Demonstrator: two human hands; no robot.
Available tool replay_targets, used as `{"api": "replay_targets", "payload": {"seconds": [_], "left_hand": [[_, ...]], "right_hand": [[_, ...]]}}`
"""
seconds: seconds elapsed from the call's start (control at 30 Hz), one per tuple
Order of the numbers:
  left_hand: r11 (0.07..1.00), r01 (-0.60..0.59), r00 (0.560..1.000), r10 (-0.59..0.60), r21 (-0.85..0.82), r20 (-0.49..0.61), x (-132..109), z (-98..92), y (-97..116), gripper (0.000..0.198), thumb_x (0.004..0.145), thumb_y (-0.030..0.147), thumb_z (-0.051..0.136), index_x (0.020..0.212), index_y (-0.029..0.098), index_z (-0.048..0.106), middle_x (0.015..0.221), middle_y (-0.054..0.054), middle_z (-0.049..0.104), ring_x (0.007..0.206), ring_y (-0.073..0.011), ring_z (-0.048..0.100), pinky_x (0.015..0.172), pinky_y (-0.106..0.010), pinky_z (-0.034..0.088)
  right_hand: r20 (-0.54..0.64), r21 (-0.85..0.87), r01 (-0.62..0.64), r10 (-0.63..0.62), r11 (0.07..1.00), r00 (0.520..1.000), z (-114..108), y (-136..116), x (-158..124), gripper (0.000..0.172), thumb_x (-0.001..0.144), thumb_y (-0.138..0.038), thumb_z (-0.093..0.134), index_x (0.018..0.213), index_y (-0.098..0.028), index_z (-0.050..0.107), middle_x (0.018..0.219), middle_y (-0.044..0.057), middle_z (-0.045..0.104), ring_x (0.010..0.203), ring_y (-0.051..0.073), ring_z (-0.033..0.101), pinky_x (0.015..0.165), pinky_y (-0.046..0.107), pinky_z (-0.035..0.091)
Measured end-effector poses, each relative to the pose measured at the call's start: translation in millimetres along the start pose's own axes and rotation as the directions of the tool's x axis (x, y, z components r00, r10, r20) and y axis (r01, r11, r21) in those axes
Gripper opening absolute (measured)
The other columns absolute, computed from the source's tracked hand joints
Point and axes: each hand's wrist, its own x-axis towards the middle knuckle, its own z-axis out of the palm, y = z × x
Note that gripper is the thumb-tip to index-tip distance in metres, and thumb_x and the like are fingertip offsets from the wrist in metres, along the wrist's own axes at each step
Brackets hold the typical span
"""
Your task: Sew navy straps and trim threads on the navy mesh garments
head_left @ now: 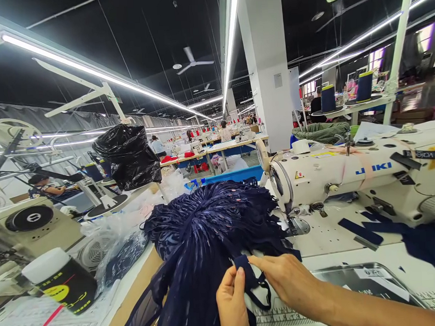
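Observation:
My left hand (232, 298) pinches the edge of a small navy fabric piece (246, 273) at the lower centre. My right hand (282, 276) comes in from the right and holds the other side of the same piece between thumb and fingers. A thin navy strap loop (264, 301) hangs below it. Just behind both hands lies a large heap of navy strips (202, 222), gathered in a bundle and spilling toward the front edge. Under the hands, part of a printed ruler scale (284, 317) shows on the table.
A white sewing machine (327, 176) stands at the right, with navy scraps (363, 231) and a metal tray (369, 276) before it. At left are a black-and-white cup-shaped container (59, 280), papers (39, 320) and another machine (31, 226). People sit farther back.

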Motion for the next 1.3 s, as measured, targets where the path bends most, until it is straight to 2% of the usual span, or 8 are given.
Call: {"api": "replay_targets", "payload": {"seconds": [0.1, 0.3, 0.53, 0.87, 1.1, 1.3], "left_hand": [[1.0, -0.018, 1.0, 0.018, -0.018, -0.021, -0.6, 0.4, -1.3, 0.027, 0.055, 0.033, 0.076, 0.073, 0.014, 0.069, 0.069, -0.005, 0.069, 0.072, -0.022, 0.064, 0.067, -0.028, 0.048], [0.998, 0.042, 0.998, -0.04, -0.037, 0.053, -1.7, -0.4, -0.9, 0.024, 0.057, 0.032, 0.075, 0.073, 0.015, 0.069, 0.068, -0.004, 0.069, 0.073, -0.0201, 0.064, 0.067, -0.026, 0.048], [1.0, -0.015, 1.0, 0.015, -0.014, -0.013, -2.4, 1.9, -2.9, 0.027, 0.055, 0.036, 0.075, 0.07, 0.015, 0.068, 0.064, -0.002, 0.068, 0.07, -0.0196, 0.064, 0.065, -0.024, 0.048], [1.0, -0.014, 0.999, 0.014, 0.008, 0.031, -1.3, 0.6, -0.2, 0.024, 0.057, 0.034, 0.074, 0.071, 0.015, 0.068, 0.066, -0.002, 0.067, 0.072, -0.0184, 0.062, 0.071, -0.025, 0.047], [0.998, 0.022, 1.0, -0.021, -0.056, 0.016, 1.4, -3.3, -7.2, 0.02, 0.056, 0.032, 0.076, 0.063, 0.016, 0.065, 0.06, 0.002, 0.064, 0.067, -0.0139, 0.06, 0.071, -0.023, 0.046], [0.998, 0.017, 1.0, -0.017, -0.053, -0.002, 0.2, -1.3, -5.0, 0.024, 0.054, 0.033, 0.077, 0.063, 0.015, 0.063, 0.059, 0.002, 0.064, 0.067, -0.0146, 0.06, 0.069, -0.022, 0.046]], "right_hand": [[-0.009, 0.014, -0.005, 0.005, 1.0, 1.0, 1.5, 2.3, -0.9, 0.044, 0.077, -0.001, 0.036, 0.113, -0.021, 0.053, 0.082, 0.003, 0.067, 0.073, 0.015, 0.063, 0.059, 0.02, 0.04], [0.026, 0.017, -0.021, 0.021, 1.0, 0.999, 3.2, 5.0, -1.2, 0.044, 0.077, -0.001, 0.035, 0.112, -0.02, 0.053, 0.081, 0.003, 0.067, 0.073, 0.016, 0.063, 0.06, 0.021, 0.04], [0.051, 0.045, -0.036, 0.033, 0.998, 0.998, 0.8, 0.7, 0.9, 0.044, 0.078, 0.0, 0.034, 0.114, -0.019, 0.051, 0.085, 0.004, 0.066, 0.078, 0.015, 0.062, 0.065, 0.02, 0.04], [0.057, -0.002, -0.027, 0.027, 1.0, 0.998, 4.4, -0.1, 0.2, 0.047, 0.071, 0.002, 0.038, 0.11, -0.02, 0.052, 0.086, 0.003, 0.066, 0.068, 0.015, 0.062, 0.056, 0.02, 0.037], [0.062, 0.056, -0.033, 0.029, 0.998, 0.998, 3.4, -1.4, 0.6, 0.045, 0.071, 0.002, 0.039, 0.108, -0.019, 0.053, 0.088, 0.004, 0.065, 0.075, 0.015, 0.062, 0.062, 0.02, 0.039], [0.082, 0.085, -0.041, 0.034, 0.995, 0.996, 2.3, -1.3, 1.7, 0.044, 0.073, -0.001, 0.037, 0.109, -0.018, 0.053, 0.085, 0.004, 0.065, 0.072, 0.015, 0.061, 0.061, 0.02, 0.039]]}}
